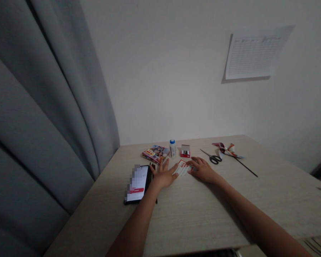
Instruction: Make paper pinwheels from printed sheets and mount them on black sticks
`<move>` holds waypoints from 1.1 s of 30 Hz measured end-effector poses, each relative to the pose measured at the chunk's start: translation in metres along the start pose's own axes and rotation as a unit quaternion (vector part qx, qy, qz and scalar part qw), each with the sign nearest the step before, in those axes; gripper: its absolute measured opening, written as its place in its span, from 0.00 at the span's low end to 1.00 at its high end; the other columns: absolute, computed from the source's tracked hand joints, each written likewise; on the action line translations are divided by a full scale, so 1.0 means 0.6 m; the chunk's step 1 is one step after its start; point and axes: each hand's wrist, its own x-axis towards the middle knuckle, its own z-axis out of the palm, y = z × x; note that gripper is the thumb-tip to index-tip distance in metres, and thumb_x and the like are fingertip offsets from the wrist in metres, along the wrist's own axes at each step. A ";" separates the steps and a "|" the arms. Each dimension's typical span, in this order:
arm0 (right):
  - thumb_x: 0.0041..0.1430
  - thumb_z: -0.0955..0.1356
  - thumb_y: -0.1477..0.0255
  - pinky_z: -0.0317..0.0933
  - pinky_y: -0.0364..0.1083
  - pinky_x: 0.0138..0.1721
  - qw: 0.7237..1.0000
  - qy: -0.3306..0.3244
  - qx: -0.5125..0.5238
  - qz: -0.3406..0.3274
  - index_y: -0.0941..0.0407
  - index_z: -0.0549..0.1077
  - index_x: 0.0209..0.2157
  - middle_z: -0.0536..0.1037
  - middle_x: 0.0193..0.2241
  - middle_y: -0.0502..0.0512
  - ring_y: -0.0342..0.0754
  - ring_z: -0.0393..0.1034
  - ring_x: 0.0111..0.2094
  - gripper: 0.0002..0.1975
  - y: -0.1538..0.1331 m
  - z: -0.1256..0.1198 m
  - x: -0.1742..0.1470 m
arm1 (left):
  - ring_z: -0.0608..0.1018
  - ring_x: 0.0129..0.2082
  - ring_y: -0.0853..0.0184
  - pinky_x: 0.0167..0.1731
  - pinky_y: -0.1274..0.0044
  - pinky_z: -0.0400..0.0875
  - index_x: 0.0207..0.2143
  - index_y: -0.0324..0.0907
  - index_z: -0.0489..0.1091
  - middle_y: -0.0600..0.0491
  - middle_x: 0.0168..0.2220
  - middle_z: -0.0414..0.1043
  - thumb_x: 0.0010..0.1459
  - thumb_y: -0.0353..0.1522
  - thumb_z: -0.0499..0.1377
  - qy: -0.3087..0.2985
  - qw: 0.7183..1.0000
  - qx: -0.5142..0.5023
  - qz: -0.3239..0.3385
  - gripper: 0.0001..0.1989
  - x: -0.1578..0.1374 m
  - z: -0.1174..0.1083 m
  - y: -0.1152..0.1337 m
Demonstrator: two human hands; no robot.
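A small red-and-white printed paper (182,168) lies flat on the table between my hands. My left hand (163,176) is open with its fingers spread; its thumb and index finger reach the paper's left edge. Palm down, my right hand (203,169) rests at the paper's right side, its fingertips over that edge. A phone (138,186) with a lit, partly blurred screen lies left of my left wrist. Dark thin sticks (156,200) show beside it, mostly hidden under my left hand and forearm.
Behind the hands are colourful printed booklets (157,152), a blue-capped glue bottle (172,149) and a small open red box (185,151). Black-handled scissors (214,158) and a paper pinwheel (227,150) on a dark stick lie right. A grey curtain (56,107) hangs left; a wall stands behind.
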 end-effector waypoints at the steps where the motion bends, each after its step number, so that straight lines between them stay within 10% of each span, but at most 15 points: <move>1: 0.63 0.65 0.57 0.49 0.60 0.62 1.000 0.001 -0.002 -0.001 0.47 0.68 0.59 0.60 0.64 0.60 0.59 0.53 0.64 0.24 0.000 0.000 0.000 | 0.33 0.70 0.42 0.52 0.33 0.28 0.67 0.69 0.46 0.55 0.73 0.30 0.65 0.50 0.44 -0.009 1.000 0.000 -0.001 0.28 -0.002 -0.002 -0.002; 20: 0.63 0.65 0.56 0.48 0.60 0.63 1.000 -0.012 -0.016 0.002 0.45 0.66 0.60 0.59 0.65 0.58 0.58 0.49 0.67 0.25 0.003 0.001 0.002 | 0.26 0.70 0.48 0.53 0.34 0.26 0.68 0.64 0.42 0.56 0.72 0.21 0.65 0.46 0.46 -0.083 0.996 -0.032 -0.027 0.31 -0.013 -0.026 -0.022; 26: 0.63 0.64 0.60 0.48 0.57 0.64 1.000 0.007 -0.011 0.002 0.50 0.67 0.59 0.61 0.64 0.59 0.56 0.51 0.66 0.23 0.002 0.003 -0.002 | 0.36 0.71 0.44 0.56 0.35 0.32 0.66 0.56 0.54 0.50 0.73 0.34 0.61 0.46 0.54 0.051 0.998 -0.027 0.003 0.31 -0.005 -0.012 -0.028; 33: 0.61 0.65 0.60 0.49 0.56 0.64 0.999 0.031 0.005 0.017 0.54 0.69 0.55 0.64 0.61 0.62 0.56 0.54 0.64 0.22 -0.001 0.001 -0.010 | 0.50 0.68 0.47 0.55 0.34 0.40 0.37 0.49 0.75 0.53 0.66 0.58 0.61 0.34 0.59 0.133 0.986 -0.094 -0.024 0.05 0.009 -0.016 -0.034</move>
